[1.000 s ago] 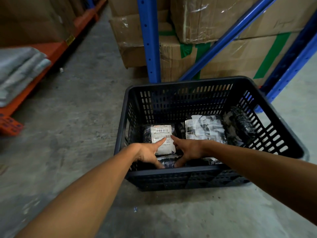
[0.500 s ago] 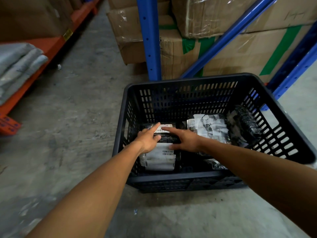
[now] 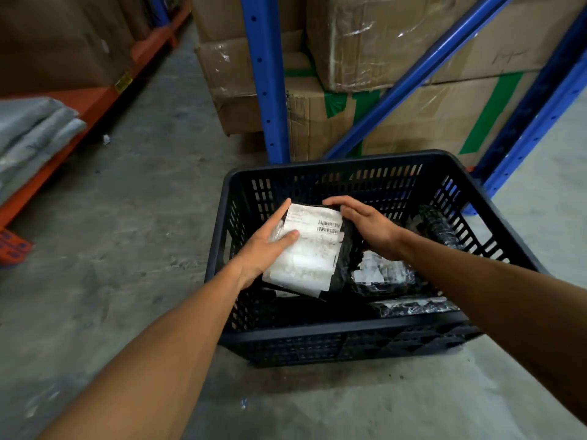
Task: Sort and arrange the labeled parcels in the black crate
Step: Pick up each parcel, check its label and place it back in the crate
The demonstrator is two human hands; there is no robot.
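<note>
A black slotted crate (image 3: 333, 339) stands on the concrete floor. Both my hands hold one black-wrapped parcel with a large white barcode label (image 3: 309, 252) raised inside the crate, label facing up. My left hand (image 3: 266, 246) grips its left edge, thumb lying across the label. My right hand (image 3: 365, 223) clasps its upper right corner. Below, another labelled parcel (image 3: 381, 274) lies on the crate floor at the right, a dark wrapped parcel (image 3: 440, 227) leans on the right wall, and a thin one (image 3: 416, 308) lies along the near wall.
Blue rack posts (image 3: 265, 84) and taped cardboard boxes (image 3: 397, 100) stand right behind the crate. At the left runs an orange shelf beam (image 3: 95, 103) with stacked grey bags (image 3: 28, 138). Bare concrete floor (image 3: 133, 236) lies left of the crate.
Both hands went from touching parcels low in the crate to lifting the white-labelled parcel up and tilting it toward me. The view shifted, so the crate sits lower and further right.
</note>
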